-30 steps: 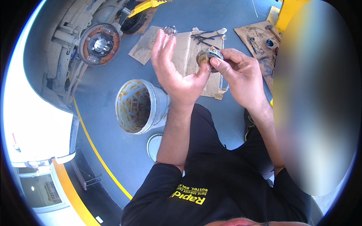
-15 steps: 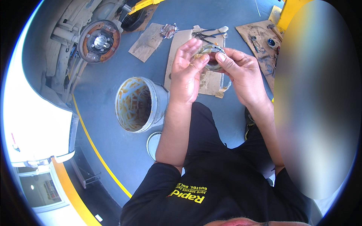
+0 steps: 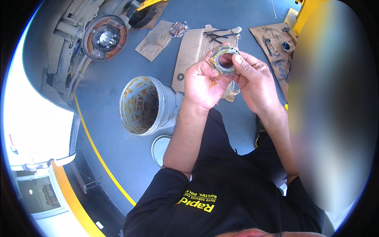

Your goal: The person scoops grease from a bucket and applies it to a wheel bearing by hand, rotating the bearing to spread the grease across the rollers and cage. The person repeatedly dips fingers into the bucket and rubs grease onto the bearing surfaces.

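Note:
A greasy ring-shaped wheel bearing [image 3: 215, 60] is held up in front of me, tilted so its round hole shows. My right hand [image 3: 254, 77] pinches its right side, thumb on the near face and fingers behind. At its left side is my left hand [image 3: 199, 85], palm turned up, thumb along the lower edge and fingers partly hidden behind the ring. Brown-yellow grease clings to the bearing's left rim. Another dab of grease [image 3: 214, 81] lies on my left palm.
A grease-smeared bucket [image 3: 167, 104] stands left of my knees, beside a round lid [image 3: 160, 148]. Pliers [image 3: 216, 35] and a washer [image 3: 181, 76] lie on cardboard [image 3: 185, 55]. Farther left is a wheel hub with brake shoes [image 3: 106, 38]; to the right, tools on a brown board [image 3: 272, 35].
The bearing has tipped so its hole faces me more. My left hand has turned its palm up and its fingers have gone behind the ring, uncovering grease on the palm.

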`<move>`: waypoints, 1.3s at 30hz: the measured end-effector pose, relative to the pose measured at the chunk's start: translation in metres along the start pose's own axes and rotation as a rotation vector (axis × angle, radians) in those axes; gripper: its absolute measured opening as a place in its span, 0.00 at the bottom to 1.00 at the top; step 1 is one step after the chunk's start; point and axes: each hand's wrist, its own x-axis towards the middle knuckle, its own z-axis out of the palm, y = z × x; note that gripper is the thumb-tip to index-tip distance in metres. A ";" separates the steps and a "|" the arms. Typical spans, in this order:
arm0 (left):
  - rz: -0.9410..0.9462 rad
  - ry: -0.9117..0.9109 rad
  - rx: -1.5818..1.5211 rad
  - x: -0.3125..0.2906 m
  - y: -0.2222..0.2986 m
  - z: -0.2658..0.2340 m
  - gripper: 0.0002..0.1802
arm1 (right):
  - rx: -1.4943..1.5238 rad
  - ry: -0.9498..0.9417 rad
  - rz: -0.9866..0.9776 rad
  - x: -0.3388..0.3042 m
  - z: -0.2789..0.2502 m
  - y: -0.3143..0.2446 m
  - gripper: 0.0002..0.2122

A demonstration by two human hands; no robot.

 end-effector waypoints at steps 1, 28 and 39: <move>-0.008 -0.047 -0.044 0.001 0.001 -0.003 0.37 | -0.015 -0.016 -0.002 0.000 -0.002 -0.001 0.12; 1.013 -0.210 0.709 0.009 0.012 0.033 0.59 | -1.245 -0.100 -0.642 -0.022 0.024 0.004 0.13; 0.839 -0.115 0.180 0.002 0.014 0.041 0.62 | -0.881 -0.011 -0.308 -0.016 0.024 -0.004 0.14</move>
